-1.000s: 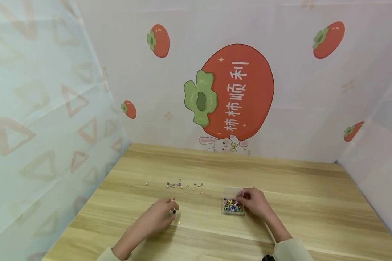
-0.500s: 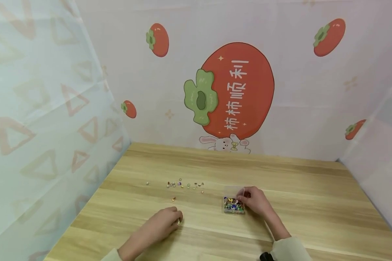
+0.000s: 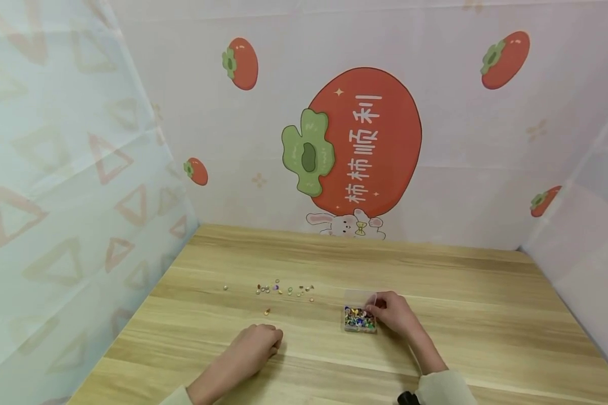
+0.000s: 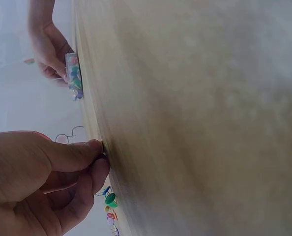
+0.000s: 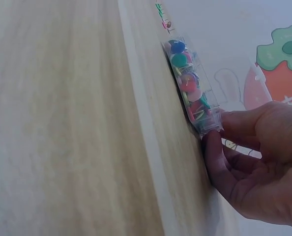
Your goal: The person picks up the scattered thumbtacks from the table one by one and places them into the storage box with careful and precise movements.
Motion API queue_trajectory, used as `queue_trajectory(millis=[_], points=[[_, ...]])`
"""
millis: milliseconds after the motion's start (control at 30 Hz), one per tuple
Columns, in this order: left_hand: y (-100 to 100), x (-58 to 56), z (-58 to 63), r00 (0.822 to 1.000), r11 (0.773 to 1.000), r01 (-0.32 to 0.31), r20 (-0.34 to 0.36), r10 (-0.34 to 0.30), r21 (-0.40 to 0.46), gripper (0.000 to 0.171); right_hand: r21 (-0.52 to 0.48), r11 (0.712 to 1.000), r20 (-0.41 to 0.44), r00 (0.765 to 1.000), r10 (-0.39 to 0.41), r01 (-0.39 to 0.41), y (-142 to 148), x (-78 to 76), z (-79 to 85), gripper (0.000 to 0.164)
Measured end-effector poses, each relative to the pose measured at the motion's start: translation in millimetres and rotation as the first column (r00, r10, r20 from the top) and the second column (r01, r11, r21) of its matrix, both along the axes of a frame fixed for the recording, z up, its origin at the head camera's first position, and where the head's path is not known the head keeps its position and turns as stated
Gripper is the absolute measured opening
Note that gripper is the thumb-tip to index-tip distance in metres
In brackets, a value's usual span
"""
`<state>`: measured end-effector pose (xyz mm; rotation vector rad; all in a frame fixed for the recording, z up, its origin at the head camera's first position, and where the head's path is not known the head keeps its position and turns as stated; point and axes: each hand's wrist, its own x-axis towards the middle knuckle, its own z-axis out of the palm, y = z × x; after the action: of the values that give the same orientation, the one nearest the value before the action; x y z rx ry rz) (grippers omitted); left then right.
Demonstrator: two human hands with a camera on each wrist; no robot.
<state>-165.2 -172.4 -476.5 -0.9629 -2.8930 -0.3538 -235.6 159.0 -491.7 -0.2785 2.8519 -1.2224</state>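
Note:
My left hand [image 3: 255,346] is low over the wooden table [image 3: 329,365], its fingertips close to the surface. In the left wrist view, thumb and finger pinch a small thumbtack [image 4: 103,147], mostly hidden between them. My right hand [image 3: 395,312] grips the right side of a small clear plastic box [image 3: 360,331], thumb and fingers at its corner. The box's lid [image 3: 360,296] stands raised at the back. Inside it lie many colourful thumbtacks [image 5: 188,83].
Several loose thumbtacks [image 3: 276,287] lie scattered beyond my left hand. A pair of reddish-gold tacks [image 3: 267,311] is nearer, and a single pale one [image 3: 225,288] sits farther left. A printed backdrop [image 3: 456,140] rises behind the table.
My left hand has drawn back toward me from the reddish-gold tacks and closed its fingertips on a gold tack on the table. My right hand has stayed at the box.

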Motion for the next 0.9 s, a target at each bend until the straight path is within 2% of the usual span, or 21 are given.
queue_trajectory(millis=[267,333,433,700,800,900], points=[[6.6,-2.5,6.3,0.999,0.999,-0.035,0.035,0.034,0.032,0.029,-0.012,1.0,0.004,1.0,-0.016,0.016,0.4,0.3,-2.8,0.005],[10.2,-3.5,7.7,0.997,0.997,-0.043,0.069,0.038,0.069,0.028,-0.013,1.0,0.003,1.0,-0.017,0.017,0.6,0.8,-2.5,0.004],[17.8,-5.9,9.7,0.997,0.99,-0.032,0.08,0.021,0.139,0.024,-0.017,1.0,-0.003,1.0,-0.017,0.017,1.1,0.5,-3.0,0.004],[40.8,-14.5,13.5,0.999,0.97,0.038,-0.022,-0.034,0.239,0.014,-0.038,0.999,-0.015,1.0,-0.005,0.004,2.1,0.1,-3.7,0.005],[48.6,-17.3,15.6,0.999,0.964,0.045,-0.035,-0.038,0.261,0.012,-0.047,0.999,-0.015,1.0,0.0,0.0,1.9,0.8,-4.2,0.006],[57.1,-21.1,17.1,0.999,0.962,0.036,-0.015,-0.033,0.272,0.01,-0.044,0.999,-0.02,1.0,-0.003,0.002,1.9,1.0,-5.6,0.006]])
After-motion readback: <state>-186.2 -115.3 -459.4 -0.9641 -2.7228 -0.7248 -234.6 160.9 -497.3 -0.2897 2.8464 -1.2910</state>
